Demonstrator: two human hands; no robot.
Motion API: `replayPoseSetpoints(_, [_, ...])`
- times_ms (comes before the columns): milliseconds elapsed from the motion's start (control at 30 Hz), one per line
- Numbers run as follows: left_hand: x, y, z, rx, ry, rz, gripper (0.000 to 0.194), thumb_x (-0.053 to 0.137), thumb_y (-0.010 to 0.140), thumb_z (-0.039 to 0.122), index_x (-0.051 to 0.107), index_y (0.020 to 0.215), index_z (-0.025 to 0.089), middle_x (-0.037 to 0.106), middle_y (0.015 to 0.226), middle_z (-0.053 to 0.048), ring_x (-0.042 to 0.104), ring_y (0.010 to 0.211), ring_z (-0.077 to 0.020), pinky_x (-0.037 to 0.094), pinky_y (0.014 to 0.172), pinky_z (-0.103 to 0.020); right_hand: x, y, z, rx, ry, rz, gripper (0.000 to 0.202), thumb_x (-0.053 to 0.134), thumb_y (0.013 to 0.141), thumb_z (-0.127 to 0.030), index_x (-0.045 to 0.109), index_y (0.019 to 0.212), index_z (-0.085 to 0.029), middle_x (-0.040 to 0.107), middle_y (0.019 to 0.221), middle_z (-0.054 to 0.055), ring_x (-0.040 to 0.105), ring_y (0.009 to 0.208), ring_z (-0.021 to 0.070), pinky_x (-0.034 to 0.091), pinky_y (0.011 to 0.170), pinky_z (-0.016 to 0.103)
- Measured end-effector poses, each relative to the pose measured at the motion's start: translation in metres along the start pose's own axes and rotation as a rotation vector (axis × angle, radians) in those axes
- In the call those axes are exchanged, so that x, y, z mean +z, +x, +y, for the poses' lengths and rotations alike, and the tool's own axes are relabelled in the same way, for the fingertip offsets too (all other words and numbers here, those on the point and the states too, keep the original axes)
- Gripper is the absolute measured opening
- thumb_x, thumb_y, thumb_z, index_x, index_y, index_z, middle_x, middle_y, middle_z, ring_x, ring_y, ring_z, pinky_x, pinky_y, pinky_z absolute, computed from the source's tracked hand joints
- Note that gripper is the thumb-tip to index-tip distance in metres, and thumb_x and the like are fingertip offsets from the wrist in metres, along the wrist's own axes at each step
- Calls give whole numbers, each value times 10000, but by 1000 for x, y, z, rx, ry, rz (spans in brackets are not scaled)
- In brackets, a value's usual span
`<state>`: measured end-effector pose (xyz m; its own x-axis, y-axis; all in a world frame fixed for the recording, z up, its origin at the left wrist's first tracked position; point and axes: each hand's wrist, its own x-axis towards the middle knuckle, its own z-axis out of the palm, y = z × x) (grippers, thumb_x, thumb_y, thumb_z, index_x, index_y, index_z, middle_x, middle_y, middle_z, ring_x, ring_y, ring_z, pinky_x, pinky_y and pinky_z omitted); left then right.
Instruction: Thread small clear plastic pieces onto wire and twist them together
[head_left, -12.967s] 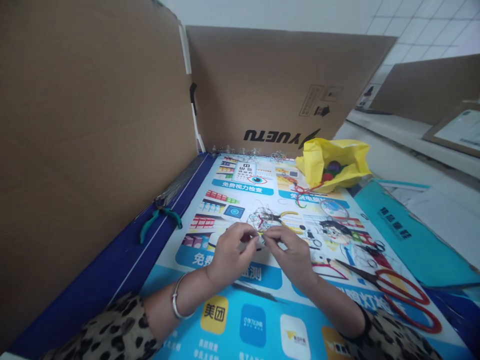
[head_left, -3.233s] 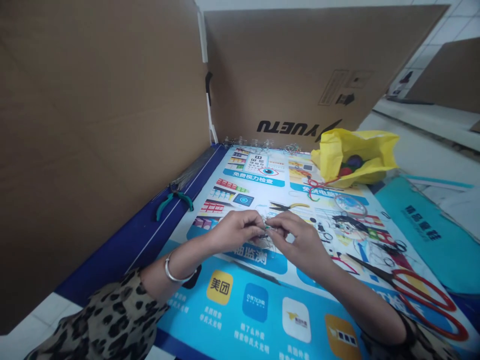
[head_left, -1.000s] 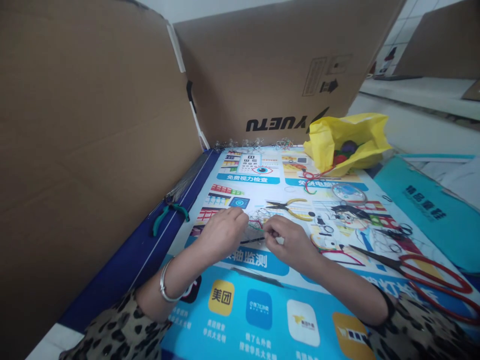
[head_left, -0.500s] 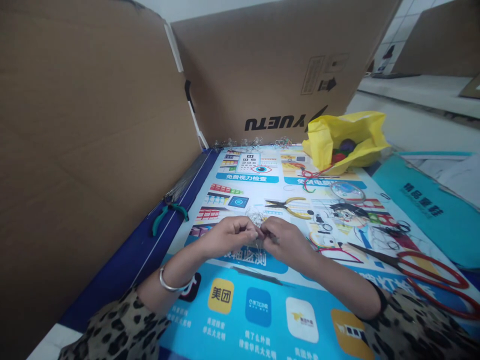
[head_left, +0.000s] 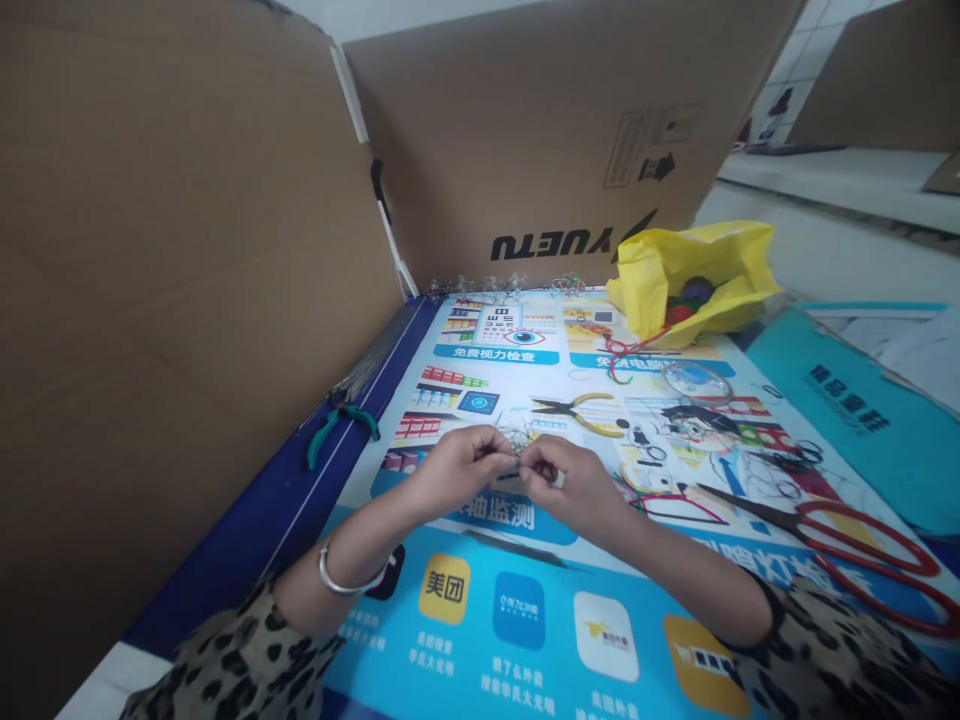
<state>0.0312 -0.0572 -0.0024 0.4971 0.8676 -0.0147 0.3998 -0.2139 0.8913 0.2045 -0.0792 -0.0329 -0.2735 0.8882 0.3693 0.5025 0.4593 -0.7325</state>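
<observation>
Head view: L hand (head_left: pixel 456 470) + R hand (head_left: pixel 579 488) pinch wire piece (head_left: pixel 517 434) btwn fingertips, prob. for fine control. Yellow-handled pliers (head_left: pixel 573 408) lie just beyond, likely for easy reach.

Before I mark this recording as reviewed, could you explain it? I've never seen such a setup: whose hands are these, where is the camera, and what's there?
There is no machine here: a person works with a bare left hand and right hand. Every picture comes from one camera worn on that person's head, looking forward and down.

The work surface bears a printed sheet. On it lie yellow-handled pliers, red-handled scissors and an open yellow bag; teal-handled pliers lie on the dark blue strip at the left. Cardboard panels stand behind and to the left.

The fingers of both hands pinch at a small tangle of thin wire; the exact strands are too small to tell.
</observation>
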Motion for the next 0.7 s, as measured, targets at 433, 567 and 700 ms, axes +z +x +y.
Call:
replayPoseSetpoints(433, [10, -10, -8, 488, 781, 174, 176, 419, 829, 104, 583, 775, 141, 616, 752, -52, 584, 701, -139, 486, 614, -252, 4, -2, -19, 306, 130, -22, 111, 481, 675, -143, 492, 573, -184, 473, 525, -53, 435, 510, 92, 349, 476, 198])
replayPoseSetpoints(567, [7, -6, -15, 558, 773, 186, 195, 403, 842, 112, 578, 760, 139, 617, 710, -41, 580, 656, -127, 489, 583, -237, 2, -4, -18, 178, 41, -15, 124, 497, 711, -126, 531, 608, -186, 523, 545, -41, 478, 509, 96, 387, 481, 202])
replayPoseSetpoints(700, [-1, 0, -20, 612, 643, 117, 187, 404, 855, 118, 587, 833, 148, 654, 796, -35, 605, 728, -116, 504, 656, -228, -1, -4, -5, -163, -164, 130, 121, 507, 790, -137, 614, 750, -176, 643, 721, 34, 597, 689, 149, 491, 636, 264])
